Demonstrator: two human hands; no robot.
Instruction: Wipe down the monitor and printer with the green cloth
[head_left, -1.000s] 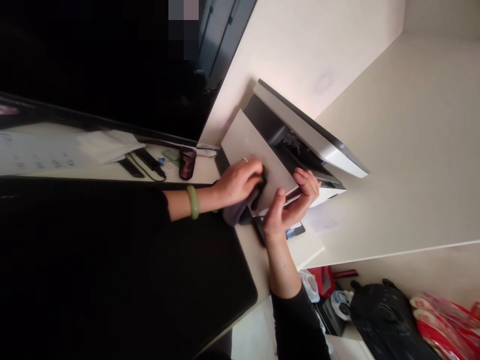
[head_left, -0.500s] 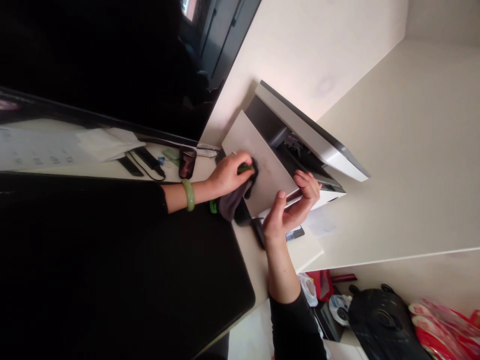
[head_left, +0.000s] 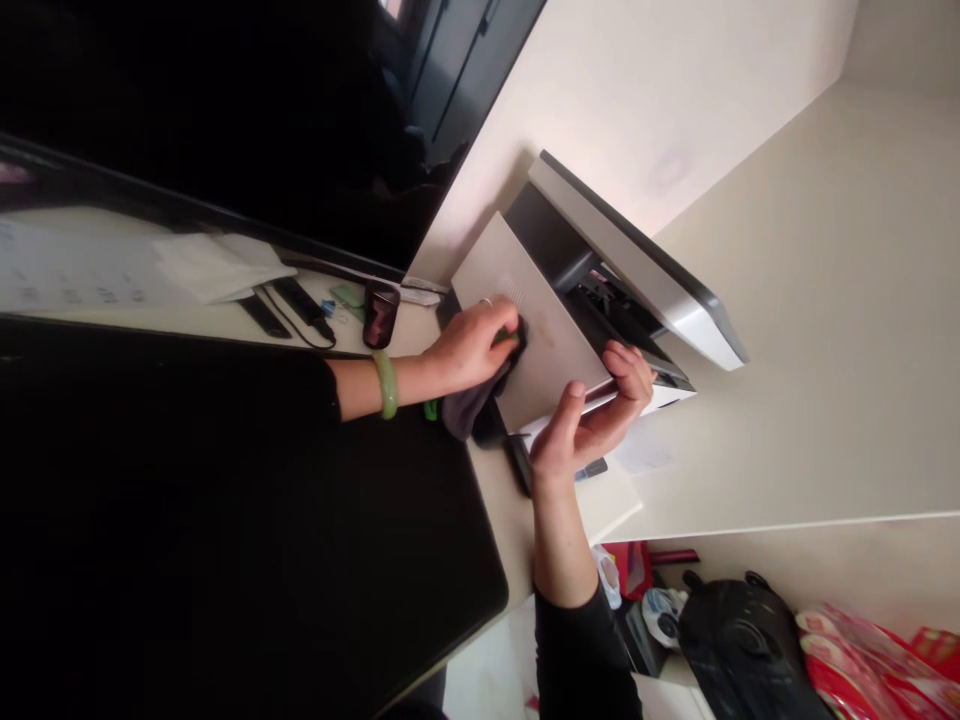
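My left hand (head_left: 480,340), with a green bangle on the wrist, is closed around a dark grey cloth (head_left: 466,408) with green edging. It presses the cloth against the pale front panel (head_left: 544,340) of a printer. Part of the cloth hangs below my fingers. My right hand (head_left: 596,415) grips the panel's near corner, fingers curled over the edge and thumb on the face side. Raised away from the body is the printer's lid (head_left: 660,280), with the dark inside showing in the gap.
A large black screen (head_left: 247,130) stands on the desk beside the printer. Below it lie white papers (head_left: 217,265), a black cable plug (head_left: 300,310) and a dark shiny object (head_left: 381,315). A black desk mat (head_left: 300,540) spreads beneath my left arm. Bags and a black case (head_left: 742,640) sit lower right.
The view has shifted slightly. My left hand stays closed on the cloth at nearly the same spot on the panel. My right hand keeps its hold on the corner.
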